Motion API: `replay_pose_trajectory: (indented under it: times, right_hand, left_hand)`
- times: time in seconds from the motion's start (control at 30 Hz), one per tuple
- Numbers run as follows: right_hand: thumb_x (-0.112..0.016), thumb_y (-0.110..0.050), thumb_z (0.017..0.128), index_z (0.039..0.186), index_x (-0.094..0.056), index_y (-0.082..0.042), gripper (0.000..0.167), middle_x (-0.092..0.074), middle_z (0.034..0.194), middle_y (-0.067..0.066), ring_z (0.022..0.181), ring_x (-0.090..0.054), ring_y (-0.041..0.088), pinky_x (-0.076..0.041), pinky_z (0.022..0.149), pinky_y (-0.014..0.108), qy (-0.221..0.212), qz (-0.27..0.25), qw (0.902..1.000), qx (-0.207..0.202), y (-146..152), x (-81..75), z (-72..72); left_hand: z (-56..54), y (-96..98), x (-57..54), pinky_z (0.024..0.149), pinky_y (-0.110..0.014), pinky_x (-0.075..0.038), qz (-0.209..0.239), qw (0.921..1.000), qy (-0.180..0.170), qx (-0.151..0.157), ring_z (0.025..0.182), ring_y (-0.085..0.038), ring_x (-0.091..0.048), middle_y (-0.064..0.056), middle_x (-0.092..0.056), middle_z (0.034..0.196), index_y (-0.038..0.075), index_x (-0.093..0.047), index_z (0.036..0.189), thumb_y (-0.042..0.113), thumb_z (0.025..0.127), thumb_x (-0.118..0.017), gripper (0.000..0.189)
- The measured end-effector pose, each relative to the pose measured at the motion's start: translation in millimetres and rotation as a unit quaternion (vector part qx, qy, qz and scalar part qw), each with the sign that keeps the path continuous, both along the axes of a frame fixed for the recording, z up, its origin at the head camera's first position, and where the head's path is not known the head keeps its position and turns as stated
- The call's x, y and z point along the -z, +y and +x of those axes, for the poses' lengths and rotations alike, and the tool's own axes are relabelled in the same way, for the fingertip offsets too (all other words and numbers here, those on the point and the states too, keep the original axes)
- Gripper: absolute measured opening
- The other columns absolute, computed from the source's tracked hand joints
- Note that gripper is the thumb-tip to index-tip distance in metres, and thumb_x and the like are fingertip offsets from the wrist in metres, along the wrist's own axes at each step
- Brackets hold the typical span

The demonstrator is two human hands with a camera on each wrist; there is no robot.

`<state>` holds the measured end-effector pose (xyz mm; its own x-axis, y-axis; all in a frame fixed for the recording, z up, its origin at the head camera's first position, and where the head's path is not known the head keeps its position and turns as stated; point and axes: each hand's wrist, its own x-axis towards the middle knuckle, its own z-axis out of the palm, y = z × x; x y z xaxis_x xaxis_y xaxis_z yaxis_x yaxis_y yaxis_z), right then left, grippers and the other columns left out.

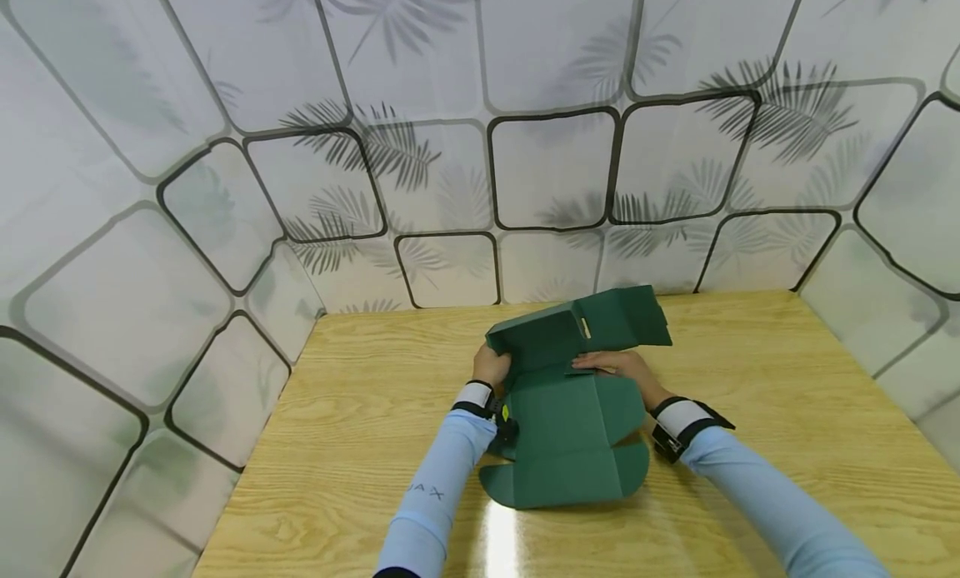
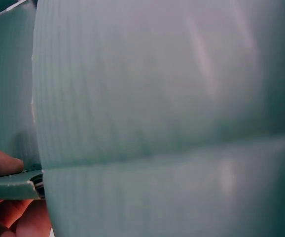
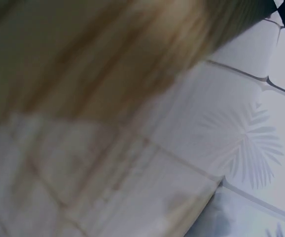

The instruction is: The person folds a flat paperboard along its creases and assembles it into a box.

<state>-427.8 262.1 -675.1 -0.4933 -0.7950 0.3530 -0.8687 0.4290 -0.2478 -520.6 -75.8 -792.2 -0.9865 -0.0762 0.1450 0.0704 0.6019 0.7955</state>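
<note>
A dark green cardboard box (image 1: 558,416), partly unfolded, lies on the wooden table with its rounded flaps spread toward me. Its lid part stands raised at the far side and leans right. My left hand (image 1: 491,366) grips the box's left edge near the fold; in the left wrist view the thumb (image 2: 2,163) lies above the cardboard edge and the other fingers are beneath it. On the right, my right hand (image 1: 618,366) rests with fairly straight fingers on a small side flap; its thumb is hidden. No hand shows in the blurred right wrist view.
The wooden table (image 1: 360,420) reaches back to a white curtain (image 1: 551,170) printed with dark outlines and leaves, which also hangs at both sides. Wrist cameras on straps sit close to the box's edges.
</note>
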Motion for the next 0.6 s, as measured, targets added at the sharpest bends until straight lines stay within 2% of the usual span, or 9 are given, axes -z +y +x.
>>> replay_pose_trajectory:
  times: [0.07, 0.1, 0.13, 0.17, 0.23, 0.3, 0.4, 0.47, 0.6]
  right_hand:
    - [-0.039, -0.023, 0.106, 0.132, -0.061, -0.022, 0.035, -0.059, 0.137, -0.005, 0.129, -0.053, 0.013, -0.043, 0.103, 0.028, 0.013, -0.136, 0.9903, -0.028, -21, -59.9, 50.8]
    - [-0.044, -0.024, 0.104, 0.124, -0.068, -0.02, 0.032, -0.066, 0.126, -0.002, 0.119, -0.06, 0.017, -0.049, 0.096, 0.031, 0.03, -0.172, 0.9846, -0.003, -31, -85.5, 73.7]
    - [-0.043, -0.027, 0.104, 0.124, -0.068, -0.021, 0.032, -0.066, 0.126, -0.003, 0.119, -0.06, 0.016, -0.049, 0.095, 0.03, 0.031, -0.169, 0.9851, -0.001, -36, -94.0, 78.8]
    - [-0.042, -0.028, 0.104, 0.125, -0.067, -0.022, 0.034, -0.065, 0.127, -0.004, 0.12, -0.059, 0.015, -0.048, 0.096, 0.027, 0.043, -0.172, 0.9842, 0.0, -42, -112.8, 92.0]
    - [-0.053, -0.015, 0.098, 0.125, -0.067, -0.018, 0.031, -0.066, 0.126, -0.001, 0.118, -0.061, 0.017, -0.049, 0.095, 0.028, 0.063, -0.163, 0.9844, 0.014, -52, -140.3, 111.9]
    - [-0.061, -0.007, 0.09, 0.116, -0.072, -0.012, 0.028, -0.071, 0.115, 0.006, 0.106, -0.066, 0.024, -0.052, 0.087, 0.031, 0.073, -0.159, 0.9835, 0.044, -59, -157.9, 126.1]
    - [-0.067, 0.003, 0.081, 0.105, -0.075, -0.006, 0.027, -0.073, 0.105, 0.012, 0.097, -0.068, 0.031, -0.054, 0.082, 0.031, 0.076, -0.159, 0.9819, 0.069, -64, -164.8, 132.3]
    - [-0.067, 0.004, 0.082, 0.102, -0.075, -0.005, 0.024, -0.073, 0.103, 0.013, 0.097, -0.068, 0.031, -0.054, 0.084, 0.031, 0.046, -0.169, 0.9816, 0.077, -65, -166.3, 133.9]
    - [-0.067, 0.003, 0.082, 0.108, -0.074, -0.006, 0.028, -0.072, 0.109, 0.013, 0.098, -0.067, 0.03, -0.054, 0.083, 0.034, 0.04, -0.137, 0.9848, 0.098, -62, -173.0, 136.9]
  left_hand:
    - [0.2, 0.2, -1.0, 0.082, -0.042, -0.053, 0.002, 1.0, -0.005, 0.002, 0.095, -0.018, -0.063, 0.002, -0.069, 0.105, 0.024, -0.067, 0.11, 0.027, 0.082, -0.061, 0.029]
    - [0.4, 0.2, -1.4, 0.081, -0.042, -0.053, 0.004, 0.9999, -0.009, 0.003, 0.094, -0.017, -0.063, 0.003, -0.069, 0.105, 0.025, -0.066, 0.11, 0.027, 0.082, -0.061, 0.028]
    - [0.7, 0.1, -1.9, 0.081, -0.042, -0.052, 0.007, 0.9999, -0.013, 0.004, 0.093, -0.017, -0.063, 0.003, -0.069, 0.105, 0.026, -0.066, 0.11, 0.027, 0.082, -0.061, 0.028]
    - [1.1, -0.1, -2.4, 0.081, -0.042, -0.052, 0.011, 0.9998, -0.017, 0.004, 0.093, -0.017, -0.063, 0.003, -0.069, 0.105, 0.026, -0.066, 0.11, 0.027, 0.083, -0.061, 0.028]
    - [1.9, -0.3, -3.4, 0.081, -0.042, -0.052, 0.016, 0.9997, -0.019, 0.003, 0.093, -0.017, -0.062, 0.003, -0.069, 0.105, 0.026, -0.066, 0.11, 0.027, 0.083, -0.061, 0.028]
    - [3.1, -0.5, -5.0, 0.081, -0.042, -0.052, 0.016, 0.9997, -0.017, 0.002, 0.093, -0.016, -0.062, 0.003, -0.069, 0.105, 0.026, -0.066, 0.11, 0.026, 0.083, -0.062, 0.028]
    - [5.1, -0.1, -7.9, 0.081, -0.042, -0.052, 0.014, 0.9998, -0.01, 0.004, 0.092, -0.016, -0.062, 0.003, -0.069, 0.104, 0.025, -0.067, 0.11, 0.025, 0.083, -0.062, 0.028]
    - [6.8, 0.0, -9.8, 0.08, -0.042, -0.052, 0.013, 0.9999, -0.006, 0.006, 0.092, -0.017, -0.062, 0.003, -0.069, 0.104, 0.025, -0.067, 0.109, 0.025, 0.083, -0.062, 0.027]
    - [9.3, 0.5, -11.9, 0.082, -0.042, -0.052, 0.014, 0.9998, -0.008, 0.009, 0.094, -0.016, -0.063, 0.003, -0.069, 0.107, 0.026, -0.066, 0.112, 0.024, 0.083, -0.062, 0.03]
